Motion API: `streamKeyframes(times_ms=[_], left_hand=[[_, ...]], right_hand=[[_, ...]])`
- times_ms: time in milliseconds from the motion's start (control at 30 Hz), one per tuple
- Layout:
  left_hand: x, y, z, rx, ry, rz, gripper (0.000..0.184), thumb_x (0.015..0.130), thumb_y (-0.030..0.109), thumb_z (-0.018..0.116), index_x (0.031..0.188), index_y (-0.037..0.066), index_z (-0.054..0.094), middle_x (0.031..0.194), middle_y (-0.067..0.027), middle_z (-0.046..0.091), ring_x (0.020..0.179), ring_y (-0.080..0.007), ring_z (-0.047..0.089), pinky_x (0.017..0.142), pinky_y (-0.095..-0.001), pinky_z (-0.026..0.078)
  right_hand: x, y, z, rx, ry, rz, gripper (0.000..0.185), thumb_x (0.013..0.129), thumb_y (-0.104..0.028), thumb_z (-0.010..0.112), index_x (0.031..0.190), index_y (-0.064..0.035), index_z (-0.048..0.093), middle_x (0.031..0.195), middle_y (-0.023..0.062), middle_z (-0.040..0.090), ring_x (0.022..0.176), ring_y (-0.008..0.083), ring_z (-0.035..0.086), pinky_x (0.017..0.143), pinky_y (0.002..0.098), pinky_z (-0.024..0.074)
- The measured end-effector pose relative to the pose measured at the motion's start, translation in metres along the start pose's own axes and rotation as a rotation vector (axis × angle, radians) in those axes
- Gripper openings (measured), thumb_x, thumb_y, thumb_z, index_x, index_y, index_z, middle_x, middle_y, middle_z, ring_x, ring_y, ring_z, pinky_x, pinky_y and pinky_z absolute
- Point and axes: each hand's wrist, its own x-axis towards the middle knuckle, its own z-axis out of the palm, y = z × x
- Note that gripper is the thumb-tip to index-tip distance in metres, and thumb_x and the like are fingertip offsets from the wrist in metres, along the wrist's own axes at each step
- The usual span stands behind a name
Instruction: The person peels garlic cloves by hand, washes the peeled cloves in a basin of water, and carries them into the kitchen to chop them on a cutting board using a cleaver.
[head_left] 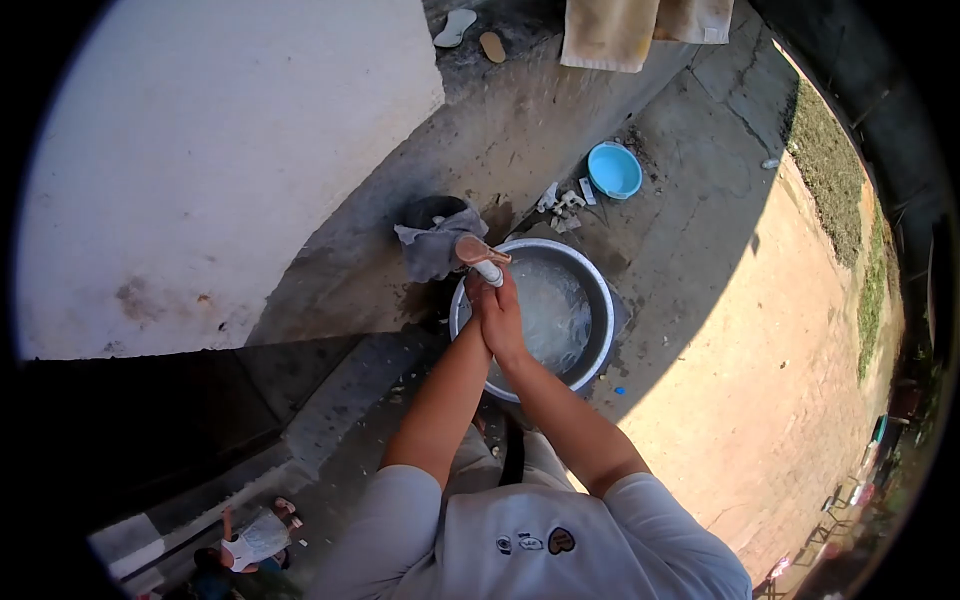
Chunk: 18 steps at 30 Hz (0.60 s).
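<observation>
My left hand (475, 291) and my right hand (504, 318) are pressed together over the near left part of a round metal basin (606, 310). Between and just beyond them is a brown and white item (487, 271), with a flared brown end and a ridged white part. Its exact kind is unclear. Both hands look closed around its near end, though most of the fingers are hidden. Cloudy, rippled water (550, 305) stands in the basin. A grey cloth (430, 250) hangs over a dark bucket (432, 209) just past my hands.
A light blue bowl (614, 170) sits on the concrete beyond the basin, beside small pale objects (565, 205). Towels (610, 35) hang over the low wall. On its ledge lie a white insole (455, 28) and a tan one (492, 46). Another person (255, 540) is at lower left.
</observation>
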Motion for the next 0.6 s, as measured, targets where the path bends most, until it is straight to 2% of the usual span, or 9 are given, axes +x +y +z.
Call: streamKeyframes(times_ms=[67,133,233,267,333,467,533,567,600], left_hand=[[0.000,-0.003,-0.004,0.234,-0.014,0.127,0.021,0.089,0.026,0.044,0.090,0.007,0.053,0.081,-0.0023,0.055,0.070,-0.0112,0.053,0.061,-0.0230,0.042],[-0.026,0.020,0.032,0.375,0.138,0.059,0.022,0.089,0.025,0.044,0.092,0.005,0.053,0.082,-0.0034,0.055,0.072,-0.0117,0.053,0.062,-0.0245,0.042],[-0.034,0.042,0.044,0.455,0.212,-0.045,0.026,0.088,0.025,0.044,0.096,0.002,0.053,0.087,-0.0058,0.056,0.074,-0.0135,0.053,0.065,-0.0279,0.042],[-0.031,0.047,0.044,0.469,0.130,-0.031,0.028,0.088,0.026,0.045,0.097,0.001,0.053,0.089,-0.0071,0.056,0.075,-0.0147,0.054,0.066,-0.0297,0.043],[-0.023,0.030,0.034,0.359,0.180,0.125,0.035,0.085,0.033,0.048,0.093,0.001,0.058,0.086,-0.0132,0.062,0.079,-0.0222,0.060,0.066,-0.0344,0.043],[-0.002,0.018,-0.003,0.784,0.215,0.352,0.027,0.080,0.029,0.052,0.079,0.004,0.060,0.080,-0.0086,0.062,0.068,-0.0211,0.059,0.060,-0.0339,0.044],[-0.006,0.023,0.001,0.359,0.233,0.147,0.022,0.082,0.027,0.050,0.079,0.007,0.058,0.076,-0.0053,0.059,0.066,-0.0206,0.058,0.058,-0.0332,0.044],[-0.008,0.026,0.004,0.215,0.246,0.083,0.020,0.082,0.026,0.049,0.079,0.008,0.057,0.075,-0.0042,0.059,0.065,-0.0205,0.058,0.058,-0.0329,0.044],[-0.010,0.033,0.007,0.004,0.174,-0.226,0.016,0.083,0.024,0.049,0.082,0.010,0.056,0.075,-0.0029,0.057,0.067,-0.0186,0.057,0.059,-0.0308,0.044]], right_hand=[[0.015,0.012,0.002,0.214,-0.049,0.111,0.030,0.087,-0.020,0.042,0.098,0.0038,0.057,0.081,0.0144,0.060,0.087,0.0274,0.057,0.081,0.0333,0.0402],[0.047,0.034,-0.014,0.399,-0.487,0.683,0.034,0.087,-0.024,0.040,0.094,0.0028,0.059,0.083,0.0145,0.060,0.087,0.0251,0.056,0.081,0.0321,0.0402],[0.062,0.047,-0.020,0.913,-0.718,1.107,0.036,0.087,-0.029,0.039,0.094,0.0005,0.059,0.082,0.0124,0.060,0.085,0.0216,0.056,0.080,0.0309,0.0407],[0.059,0.048,-0.018,0.912,-0.721,1.105,0.036,0.087,-0.029,0.039,0.094,0.0005,0.059,0.082,0.0124,0.060,0.085,0.0216,0.056,0.080,0.0309,0.0407],[0.042,0.027,-0.013,0.687,-0.270,0.889,0.031,0.088,-0.026,0.041,0.096,-0.0021,0.059,0.087,0.0102,0.059,0.087,0.0179,0.053,0.081,0.0288,0.0398],[-0.009,0.009,0.002,0.545,-0.183,0.521,0.027,0.087,-0.022,0.046,0.100,-0.0006,0.057,0.095,0.0094,0.057,0.090,0.0162,0.051,0.082,0.0278,0.0384],[-0.015,0.001,-0.005,0.436,-0.249,0.472,0.027,0.087,-0.018,0.048,0.107,0.0001,0.053,0.102,0.0091,0.055,0.093,0.0148,0.049,0.083,0.0259,0.0369],[-0.016,-0.003,-0.007,0.728,-0.182,0.680,0.025,0.087,-0.020,0.048,0.102,-0.0004,0.053,0.096,0.0080,0.056,0.090,0.0139,0.051,0.082,0.0249,0.0377],[-0.014,-0.003,-0.009,0.728,-0.189,0.679,0.025,0.087,-0.020,0.048,0.102,-0.0004,0.053,0.096,0.0080,0.056,0.090,0.0139,0.051,0.082,0.0249,0.0377]])
